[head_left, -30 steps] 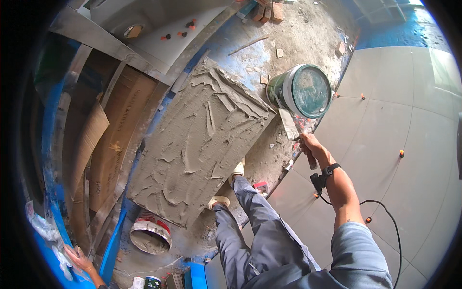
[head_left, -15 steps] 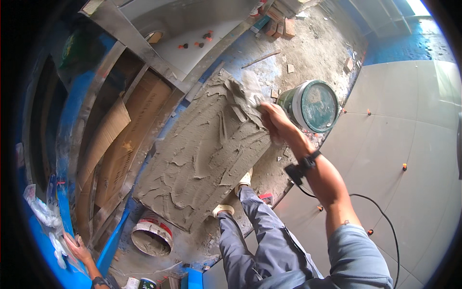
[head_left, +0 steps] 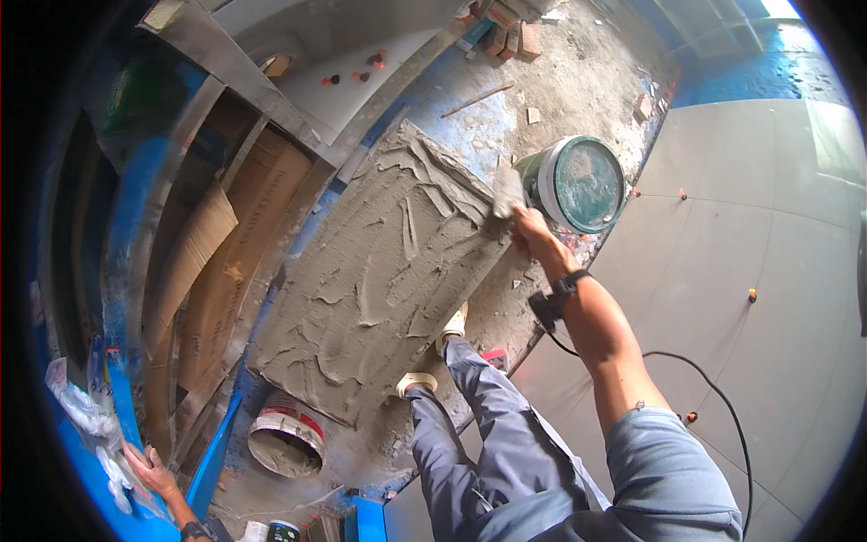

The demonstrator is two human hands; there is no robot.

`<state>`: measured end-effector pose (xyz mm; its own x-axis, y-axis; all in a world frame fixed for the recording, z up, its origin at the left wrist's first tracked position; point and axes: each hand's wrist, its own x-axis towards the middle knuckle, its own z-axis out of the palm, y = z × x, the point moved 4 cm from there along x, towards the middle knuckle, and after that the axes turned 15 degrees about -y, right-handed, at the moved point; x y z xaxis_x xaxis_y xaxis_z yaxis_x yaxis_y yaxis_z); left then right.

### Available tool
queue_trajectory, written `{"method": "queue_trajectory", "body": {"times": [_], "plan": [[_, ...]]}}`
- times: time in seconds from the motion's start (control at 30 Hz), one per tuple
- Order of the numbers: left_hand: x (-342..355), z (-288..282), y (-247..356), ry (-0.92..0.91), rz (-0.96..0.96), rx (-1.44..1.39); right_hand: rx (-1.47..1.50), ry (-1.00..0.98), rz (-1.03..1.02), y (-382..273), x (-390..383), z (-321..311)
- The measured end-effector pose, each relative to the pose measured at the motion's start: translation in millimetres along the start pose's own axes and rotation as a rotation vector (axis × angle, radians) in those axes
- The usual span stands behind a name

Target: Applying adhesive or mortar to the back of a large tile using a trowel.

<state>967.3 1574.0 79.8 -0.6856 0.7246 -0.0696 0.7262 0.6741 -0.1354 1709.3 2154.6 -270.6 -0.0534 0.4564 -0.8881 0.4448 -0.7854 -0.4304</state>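
A flat trowel [head_left: 508,188] is in the closed grip of my right hand [head_left: 533,228]. Its pale blade is at the right edge of a large rectangular panel coated in wet grey mortar [head_left: 370,280], close to a green bucket. Ridges and swirls mark the mortar, with thicker folds at the far end. My left hand [head_left: 152,471], at the lower left, lies with fingers extended on a blue surface [head_left: 86,474], beside crumpled clear plastic [head_left: 86,406]. Nothing shows in its fingers.
The green bucket [head_left: 546,176] has a dusty lid. A mortar-smeared white and red bucket [head_left: 287,443] lies tipped near my feet. Large pale tiles [head_left: 704,271] with small orange-black spacers cover the right side. Cardboard [head_left: 239,262] fills the frame at left; bricks [head_left: 510,41] lie far off.
My right hand has swung the trowel from the panel's far end to its right edge, nearer the green bucket. The far mortar looks flatter. My left hand stays put.
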Motion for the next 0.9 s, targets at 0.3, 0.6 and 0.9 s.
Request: {"method": "queue_trajectory", "body": {"times": [0.3, 0.6, 0.9], "plan": [[1.0, 9.6, -30.5, -0.031, -0.015, -0.068, 0.025, -0.011, -0.205, 78.1, -109.5, -85.0], [3.5, 4.0, -9.9, -0.04, -0.012, 0.142, 0.466, -0.085, -0.127, 155.6, -119.8, -13.6], [7.3, 0.7, -11.3, -0.134, -0.07, 0.216, 0.436, -0.29, -0.349, 203.2, -14.3, 12.6]]}}
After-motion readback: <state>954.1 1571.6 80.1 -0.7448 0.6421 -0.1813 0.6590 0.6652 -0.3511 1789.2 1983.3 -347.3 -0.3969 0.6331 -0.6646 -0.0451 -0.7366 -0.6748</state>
